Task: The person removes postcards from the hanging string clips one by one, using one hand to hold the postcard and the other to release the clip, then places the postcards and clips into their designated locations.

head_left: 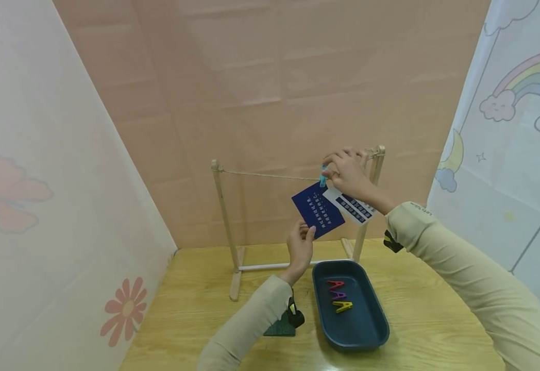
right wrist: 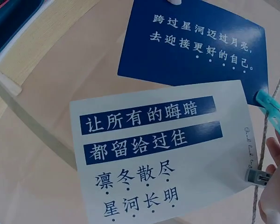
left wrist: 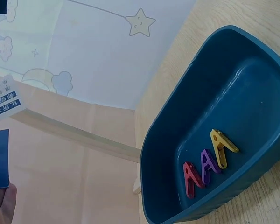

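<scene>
My left hand pinches the lower edge of a dark blue card with white writing, below the string. At the card's upper corner, my right hand pinches a light blue clothespin, whose jaws overlap both the corner and the string. Beside it a white card with blue bands hangs from the string by a dark clothespin, close to my right fingers. The blue card partly lies behind the white one in the right wrist view.
A wooden frame carries the string across its two posts. In front stands a dark blue tray holding red, purple and yellow clothespins. A dark green item lies on the table under my left forearm.
</scene>
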### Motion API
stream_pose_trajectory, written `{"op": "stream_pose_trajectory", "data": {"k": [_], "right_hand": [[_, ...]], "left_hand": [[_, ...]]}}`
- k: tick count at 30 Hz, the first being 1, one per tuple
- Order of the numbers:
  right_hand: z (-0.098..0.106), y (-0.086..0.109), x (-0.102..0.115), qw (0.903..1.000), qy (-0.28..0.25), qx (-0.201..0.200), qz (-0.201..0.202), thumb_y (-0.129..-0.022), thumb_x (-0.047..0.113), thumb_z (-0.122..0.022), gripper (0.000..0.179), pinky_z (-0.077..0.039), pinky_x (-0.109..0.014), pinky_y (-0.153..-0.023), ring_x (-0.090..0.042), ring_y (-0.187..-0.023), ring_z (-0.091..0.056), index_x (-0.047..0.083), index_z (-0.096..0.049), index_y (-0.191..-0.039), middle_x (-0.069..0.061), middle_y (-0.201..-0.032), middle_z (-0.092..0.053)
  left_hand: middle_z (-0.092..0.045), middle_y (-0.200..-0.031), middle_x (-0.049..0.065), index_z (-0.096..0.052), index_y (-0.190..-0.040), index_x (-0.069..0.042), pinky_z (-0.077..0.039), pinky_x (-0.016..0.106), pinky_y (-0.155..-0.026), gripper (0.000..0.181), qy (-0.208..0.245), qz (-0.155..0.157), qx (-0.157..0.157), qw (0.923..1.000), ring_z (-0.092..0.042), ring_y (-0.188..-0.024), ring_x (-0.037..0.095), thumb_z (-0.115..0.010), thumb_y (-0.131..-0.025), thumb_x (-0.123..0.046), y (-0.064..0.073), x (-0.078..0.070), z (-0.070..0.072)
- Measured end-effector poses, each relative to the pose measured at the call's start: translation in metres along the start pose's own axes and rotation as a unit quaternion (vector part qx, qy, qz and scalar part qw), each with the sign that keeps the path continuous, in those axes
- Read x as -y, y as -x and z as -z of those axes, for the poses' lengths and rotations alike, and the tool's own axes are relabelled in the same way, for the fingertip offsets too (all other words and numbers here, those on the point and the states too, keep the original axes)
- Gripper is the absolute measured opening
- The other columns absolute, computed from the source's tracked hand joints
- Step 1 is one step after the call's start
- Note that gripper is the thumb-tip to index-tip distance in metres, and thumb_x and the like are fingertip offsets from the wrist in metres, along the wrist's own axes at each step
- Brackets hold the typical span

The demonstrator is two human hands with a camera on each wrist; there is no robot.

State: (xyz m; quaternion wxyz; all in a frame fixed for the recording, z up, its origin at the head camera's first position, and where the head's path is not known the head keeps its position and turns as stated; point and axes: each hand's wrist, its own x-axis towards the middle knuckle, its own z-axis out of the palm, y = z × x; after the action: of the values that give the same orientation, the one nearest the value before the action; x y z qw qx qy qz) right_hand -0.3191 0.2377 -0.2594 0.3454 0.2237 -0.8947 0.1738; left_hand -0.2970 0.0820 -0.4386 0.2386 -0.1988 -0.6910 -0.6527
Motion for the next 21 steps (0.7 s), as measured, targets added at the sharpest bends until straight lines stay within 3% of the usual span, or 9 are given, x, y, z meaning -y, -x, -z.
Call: {"op": "stream_pose_trajectory", "data": {"k": [5,11,21], "right_hand": [[-0.0012,-0.0010,0.0017,0.9993,-0.016,0.014,-0.031,-0.093,0.007,-0.066,0.009,-0.005,-0.063,-0.106,-0.040,-0.118,-0.043,0.002,-0.065,-0.099,-0.017,-0.105,-0.066],[-0.0011,-0.0032,0.0021,0.9989,-0.029,0.017,-0.034,-0.091,0.003,-0.064,0.006,-0.006,-0.062,-0.104,-0.038,-0.114,-0.048,0.003,-0.065,-0.097,-0.013,-0.099,-0.070],[-0.0023,-0.0024,0.0007,0.9984,-0.038,-0.024,-0.034,-0.083,-0.007,-0.057,0.017,-0.012,-0.060,-0.104,-0.035,-0.106,-0.054,0.003,-0.067,-0.092,-0.011,-0.088,-0.071]], "left_hand": [[-0.073,-0.089,0.013,-0.065,-0.105,-0.001,-0.057,0.026,-0.066,0.009,0.001,0.003,-0.002,1.0000,-0.070,-0.075,0.023,-0.063,-0.096,-0.002,-0.0008,0.0006,0.0016],[-0.072,-0.087,0.014,-0.064,-0.104,0.000,-0.057,0.025,-0.065,0.009,0.001,0.001,-0.003,1.0000,-0.069,-0.074,0.026,-0.063,-0.096,-0.001,-0.0020,0.0006,0.0021],[-0.072,-0.088,0.016,-0.063,-0.104,0.003,-0.058,0.026,-0.065,0.010,0.013,-0.004,0.001,0.9999,-0.070,-0.074,0.027,-0.064,-0.095,0.000,-0.0026,0.0019,-0.0013]]}}
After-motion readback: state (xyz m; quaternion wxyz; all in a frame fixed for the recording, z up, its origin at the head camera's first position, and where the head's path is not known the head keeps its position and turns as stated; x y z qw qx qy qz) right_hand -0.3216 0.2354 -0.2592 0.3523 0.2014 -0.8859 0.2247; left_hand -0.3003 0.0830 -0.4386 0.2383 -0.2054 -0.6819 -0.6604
